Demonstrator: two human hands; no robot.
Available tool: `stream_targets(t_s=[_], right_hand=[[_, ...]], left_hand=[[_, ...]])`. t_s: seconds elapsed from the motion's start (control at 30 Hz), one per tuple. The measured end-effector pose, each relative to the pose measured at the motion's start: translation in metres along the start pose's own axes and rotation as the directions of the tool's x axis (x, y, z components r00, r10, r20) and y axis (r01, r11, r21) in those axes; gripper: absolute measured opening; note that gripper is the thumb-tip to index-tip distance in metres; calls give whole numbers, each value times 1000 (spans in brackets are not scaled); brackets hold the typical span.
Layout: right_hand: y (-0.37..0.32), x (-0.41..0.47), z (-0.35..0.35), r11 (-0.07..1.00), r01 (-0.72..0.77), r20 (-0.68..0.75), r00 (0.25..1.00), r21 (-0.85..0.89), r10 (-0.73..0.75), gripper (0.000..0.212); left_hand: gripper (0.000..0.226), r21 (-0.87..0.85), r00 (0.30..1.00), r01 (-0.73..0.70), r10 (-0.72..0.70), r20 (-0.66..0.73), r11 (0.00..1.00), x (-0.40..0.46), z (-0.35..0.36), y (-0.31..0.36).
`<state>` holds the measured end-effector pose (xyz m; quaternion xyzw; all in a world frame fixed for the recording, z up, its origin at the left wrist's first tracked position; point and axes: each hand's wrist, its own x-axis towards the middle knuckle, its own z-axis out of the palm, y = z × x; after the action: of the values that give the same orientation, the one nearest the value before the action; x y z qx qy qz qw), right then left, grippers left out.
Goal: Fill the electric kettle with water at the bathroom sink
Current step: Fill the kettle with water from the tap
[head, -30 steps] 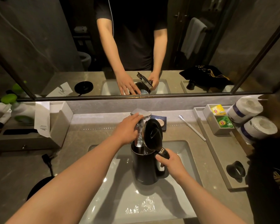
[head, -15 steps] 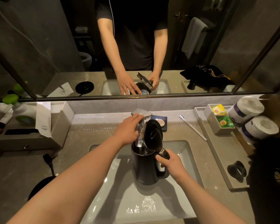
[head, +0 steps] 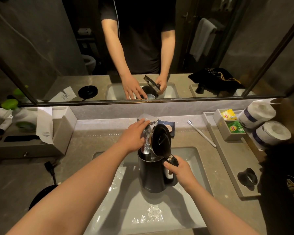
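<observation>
Black cylindrical electric kettle [head: 151,173], frame centre, is filling; right hand [head: 180,172] is gripping its handle, left hand [head: 134,136] resting half-open on the chrome faucet [head: 147,133]. Next: shutting off water.

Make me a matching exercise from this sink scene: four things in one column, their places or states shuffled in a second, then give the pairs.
Things:
1. kettle
2. toothbrush
3. left hand
4. right hand

Places or states:
A. lying on the counter right of the faucet
B. gripping the kettle's handle
C. standing in the sink, lid up, water streaming in
D. resting on the faucet

Pairs: 1-C, 2-A, 3-D, 4-B
</observation>
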<state>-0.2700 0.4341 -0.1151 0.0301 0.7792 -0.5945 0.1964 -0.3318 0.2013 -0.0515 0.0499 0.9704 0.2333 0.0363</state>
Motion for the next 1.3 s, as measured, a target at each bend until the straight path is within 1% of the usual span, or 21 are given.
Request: stream_targets(t_s=[0.2,0.5,0.73,1.3], right_hand=[[2,0,2,1000,0,4,1000,9,0,11],[3,-1,5,999,-19,-1,1000,-26,19,11],[4,-2,3,1000,-13,-7,1000,5,13,8],[6,0,2,1000,-16,-4,1000,12,16,12]], left_hand=[[78,1,1000,9,-9,13,1000,-1,-1,2],[79,-4,1000,2,-2,19,1000,-1,-2,2],[80,-6,1000,1,-1,25,1000,0,-2,1],[81,-6,1000,-15,15,22,1000,1,2,-4]])
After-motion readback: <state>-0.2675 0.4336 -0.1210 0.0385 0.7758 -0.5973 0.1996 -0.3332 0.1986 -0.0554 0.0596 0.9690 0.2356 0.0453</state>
